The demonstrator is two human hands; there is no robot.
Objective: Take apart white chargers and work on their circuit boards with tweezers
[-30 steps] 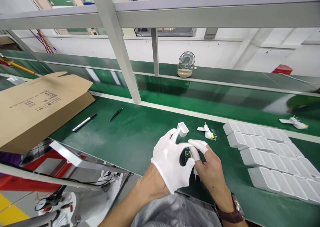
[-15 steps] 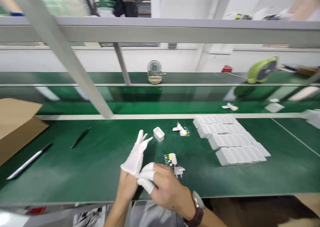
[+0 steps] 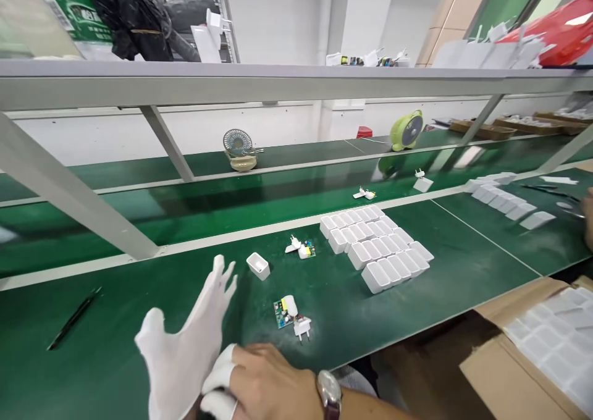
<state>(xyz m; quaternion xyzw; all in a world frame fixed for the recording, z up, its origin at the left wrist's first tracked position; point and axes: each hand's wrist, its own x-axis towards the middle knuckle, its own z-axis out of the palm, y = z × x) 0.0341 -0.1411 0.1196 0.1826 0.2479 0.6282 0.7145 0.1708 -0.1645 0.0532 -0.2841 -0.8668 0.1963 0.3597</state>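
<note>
While curling right hand point(image 3: 269, 380), with unclear grip, at lower end of white glove point(image 3: 173, 377), holding left hand point(image 3: 189, 340) spread and empty, presumably for smoother fit.

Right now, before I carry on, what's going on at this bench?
A person has the left hand raised over the green table, fingers spread in a white glove. The right hand, with white finger covers, is at the glove's wrist end; whether it pinches there is hard to tell. A circuit board and plug lie untouched on the table, near an open white case; rows of white cases sit farther right.
</note>
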